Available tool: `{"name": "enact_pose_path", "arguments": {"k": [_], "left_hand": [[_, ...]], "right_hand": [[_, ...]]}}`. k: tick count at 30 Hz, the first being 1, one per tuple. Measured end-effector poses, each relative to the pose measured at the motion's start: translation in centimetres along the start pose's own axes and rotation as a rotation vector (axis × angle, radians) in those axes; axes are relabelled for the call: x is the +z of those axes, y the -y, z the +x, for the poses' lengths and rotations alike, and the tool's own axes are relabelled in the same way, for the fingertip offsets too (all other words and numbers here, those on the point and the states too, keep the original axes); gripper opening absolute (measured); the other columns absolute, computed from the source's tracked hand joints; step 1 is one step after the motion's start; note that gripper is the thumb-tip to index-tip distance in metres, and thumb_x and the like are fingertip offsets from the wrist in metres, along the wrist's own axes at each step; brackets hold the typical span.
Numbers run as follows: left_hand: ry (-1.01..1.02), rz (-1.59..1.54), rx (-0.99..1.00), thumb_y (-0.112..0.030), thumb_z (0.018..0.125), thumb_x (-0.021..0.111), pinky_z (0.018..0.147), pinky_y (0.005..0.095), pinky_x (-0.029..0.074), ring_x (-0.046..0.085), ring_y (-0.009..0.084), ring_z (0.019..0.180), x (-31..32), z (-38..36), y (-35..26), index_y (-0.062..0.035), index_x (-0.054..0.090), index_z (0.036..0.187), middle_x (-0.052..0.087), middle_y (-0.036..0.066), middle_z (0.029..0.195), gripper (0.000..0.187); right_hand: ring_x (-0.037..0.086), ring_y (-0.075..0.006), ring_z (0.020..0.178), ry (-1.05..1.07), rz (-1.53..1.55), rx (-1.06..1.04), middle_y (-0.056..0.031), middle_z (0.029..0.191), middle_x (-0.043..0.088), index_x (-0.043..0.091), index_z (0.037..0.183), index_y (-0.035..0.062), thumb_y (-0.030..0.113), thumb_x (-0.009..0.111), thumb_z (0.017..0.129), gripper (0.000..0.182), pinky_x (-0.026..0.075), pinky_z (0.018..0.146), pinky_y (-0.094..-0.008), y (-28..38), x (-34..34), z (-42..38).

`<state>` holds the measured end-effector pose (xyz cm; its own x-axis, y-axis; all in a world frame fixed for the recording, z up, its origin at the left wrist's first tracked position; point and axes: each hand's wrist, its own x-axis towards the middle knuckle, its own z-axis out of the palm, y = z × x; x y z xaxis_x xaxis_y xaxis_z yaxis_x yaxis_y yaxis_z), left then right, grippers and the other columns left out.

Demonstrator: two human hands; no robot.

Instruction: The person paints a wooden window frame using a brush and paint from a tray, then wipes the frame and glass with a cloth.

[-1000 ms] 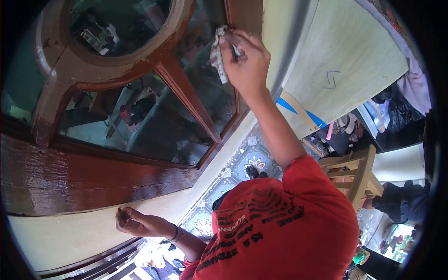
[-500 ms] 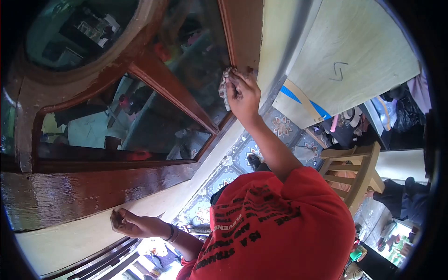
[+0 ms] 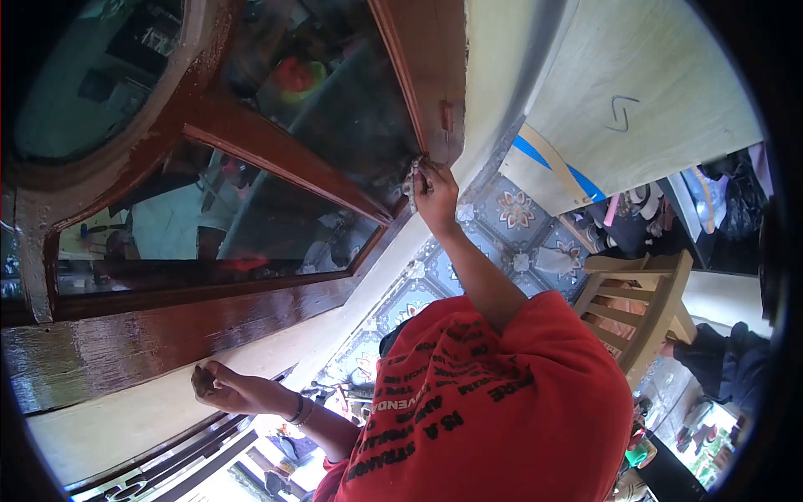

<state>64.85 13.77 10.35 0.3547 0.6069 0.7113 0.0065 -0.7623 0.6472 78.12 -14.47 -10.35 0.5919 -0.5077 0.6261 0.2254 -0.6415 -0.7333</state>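
Note:
My right hand [image 3: 435, 194] is closed on a crumpled, stained rag [image 3: 411, 186] with dark smudges on the fingers. It presses the rag against the inner edge of a brown wooden frame [image 3: 431, 100], beside a dark glass pane [image 3: 335, 142]. Lower down on the left, my left hand [image 3: 227, 389] is curled, its fingertips dark with stain; whatever it may hold is hidden. That hand hovers close to the glossy bottom rail [image 3: 167, 326] of the same frame, and a dark band circles its wrist.
Patterned floor tiles [image 3: 514, 209] show past the frame. To the right stand a wooden chair [image 3: 636, 293] and a pale panel [image 3: 644, 109], with clothes and bags [image 3: 711, 197] beside it. Another person's dark-clothed leg [image 3: 723, 360] is at the far right.
My right hand has moved down along the frame's edge with the rag, uncovering a small fitting on the wood. My left hand has shifted slightly leftward, and the view has moved a little.

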Motion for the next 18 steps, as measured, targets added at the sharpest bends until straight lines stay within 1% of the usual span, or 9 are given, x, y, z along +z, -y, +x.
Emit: {"name": "enact_pose_path", "arguments": {"k": [7,9,10,12,13,14,15,16,18], "left_hand": [[0.047,-0.018,-0.002,-0.021,0.089,0.052,0.074,0.03,0.042,0.051,0.0164,0.089,-0.3,-0.4,-0.1,0.0007,0.052,0.102,0.052,0.008,0.102,0.025],[0.083,-0.216,-0.004,-0.017,0.089,0.046,0.071,0.0281,0.043,0.052,0.0171,0.088,-0.4,-1.4,0.1,0.0021,0.051,0.106,0.053,0.01,0.105,0.026],[0.129,-0.205,-0.051,-0.015,0.089,0.043,0.071,0.0261,0.043,0.053,0.0172,0.087,-0.5,-2.2,-0.3,0.0035,0.049,0.108,0.055,0.011,0.104,0.028],[0.344,-0.312,-0.153,-0.011,0.089,0.043,0.076,0.0283,0.043,0.054,0.0173,0.089,-0.5,-4.7,-0.5,0.004,0.053,0.102,0.057,0.01,0.098,0.022],[0.465,-0.353,-0.122,-0.008,0.088,0.047,0.079,0.0309,0.042,0.055,0.0198,0.088,0.2,-6.4,0.2,0.0028,0.056,0.097,0.058,0.01,0.098,0.017],[0.644,-0.357,0.028,-0.007,0.085,0.053,0.082,0.0325,0.041,0.055,0.0231,0.091,0.7,-8.1,0.7,0.0018,0.057,0.095,0.059,0.011,0.098,0.014],[0.842,-0.304,-0.082,-0.008,0.082,0.058,0.083,0.0331,0.041,0.055,0.0255,0.093,1.1,-9.7,0.3,0.0017,0.057,0.097,0.059,0.013,0.099,0.018],[0.978,-0.351,-0.168,-0.012,0.08,0.063,0.082,0.0342,0.042,0.054,0.0259,0.096,1.8,-11.2,0.0,0.0018,0.056,0.101,0.058,0.015,0.103,0.026],[1.079,-0.329,-0.026,-0.021,0.075,0.069,0.085,0.0384,0.041,0.05,0.0332,0.103,2.7,-13.5,-0.4,0.0013,0.05,0.115,0.053,0.02,0.112,0.049]], "right_hand": [[0.059,-0.0299,0.07,0.086,0.019,0.128,-0.015,0.079,0.062,0.062,0.081,-0.0031,0.004,0.059,0.075,0.01,0.048,0.065,-0.0368,-0.5,-0.8,-0.5],[0.061,-0.0235,0.065,0.228,0.194,0.527,-0.013,0.074,0.063,0.061,0.085,-0.0017,0.009,0.058,0.08,0.012,0.048,0.061,-0.0306,-0.2,-1.6,-0.6],[0.061,-0.0235,0.065,0.234,0.193,0.506,-0.013,0.074,0.063,0.061,0.085,-0.0017,0.009,0.058,0.08,0.012,0.048,0.061,-0.0306,-0.3,-2.2,-0.8],[0.059,-0.0152,0.06,0.495,0.98,1.015,-0.0101,0.071,0.063,0.06,0.088,-0.0015,0.013,0.055,0.085,0.016,0.046,0.055,-0.0255,-0.9,-3.9,-2.1],[0.058,-0.0105,0.059,0.492,1.0,1.103,-0.0078,0.073,0.063,0.059,0.092,-0.0012,0.014,0.053,0.086,0.018,0.044,0.052,-0.022,-0.1,-4.4,-3.1],[0.058,-0.0112,0.06,0.565,1.009,1.096,-0.0082,0.074,0.063,0.06,0.092,0.0002,0.012,0.054,0.083,0.016,0.045,0.052,-0.0223,0.5,-5.7,-4.1],[0.058,-0.0118,0.055,0.63,0.957,1.155,-0.0076,0.071,0.062,0.059,0.09,-0.0008,0.008,0.052,0.085,0.013,0.046,0.048,-0.0223,1.9,-6.6,-4.3],[0.059,-0.0125,0.057,0.776,0.932,1.129,-0.0078,0.072,0.062,0.06,0.09,-0.0006,0.009,0.053,0.084,0.013,0.047,0.05,-0.0229,2.4,-7.4,-5.0],[0.06,-0.0126,0.059,0.836,0.892,1.089,-0.0072,0.074,0.063,0.06,0.092,-0.001,0.01,0.055,0.083,0.015,0.049,0.054,-0.0241,4.7,-8.5,-6.4]]}}
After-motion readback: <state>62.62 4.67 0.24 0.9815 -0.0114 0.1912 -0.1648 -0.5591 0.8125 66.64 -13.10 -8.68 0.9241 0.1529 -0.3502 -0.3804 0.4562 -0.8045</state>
